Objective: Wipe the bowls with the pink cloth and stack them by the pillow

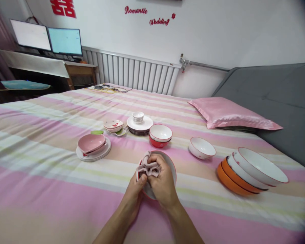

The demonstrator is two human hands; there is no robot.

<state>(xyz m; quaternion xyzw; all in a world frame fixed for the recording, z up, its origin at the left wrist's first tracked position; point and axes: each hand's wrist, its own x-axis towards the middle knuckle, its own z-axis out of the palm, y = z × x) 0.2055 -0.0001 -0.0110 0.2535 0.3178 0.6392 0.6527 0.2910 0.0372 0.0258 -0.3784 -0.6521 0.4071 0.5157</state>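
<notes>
A white bowl with a red rim [171, 166] is held low over the bed, its inside facing up toward me. My left hand [134, 191] grips the bowl's near left side, thumb over the rim, its other fingers mostly hidden beneath. In my right hand [165, 181] is a bunched pale pink cloth [149, 168], pressed against the bowl's inside. Just beyond the bowl stand two nested bowls, a white one with a red rim [160, 133] above a red one [158, 143]. A single white bowl [202, 148] sits to the right.
Large white bowls [263, 166] and orange bowls [234, 181] lean in a stack at right. Pink dishes [91, 143] rest on white plates [106, 151] at left. Small white dishes [138, 116] top stacked plates [146, 124]. A pillow [231, 112] and cables [112, 88] lie farther back.
</notes>
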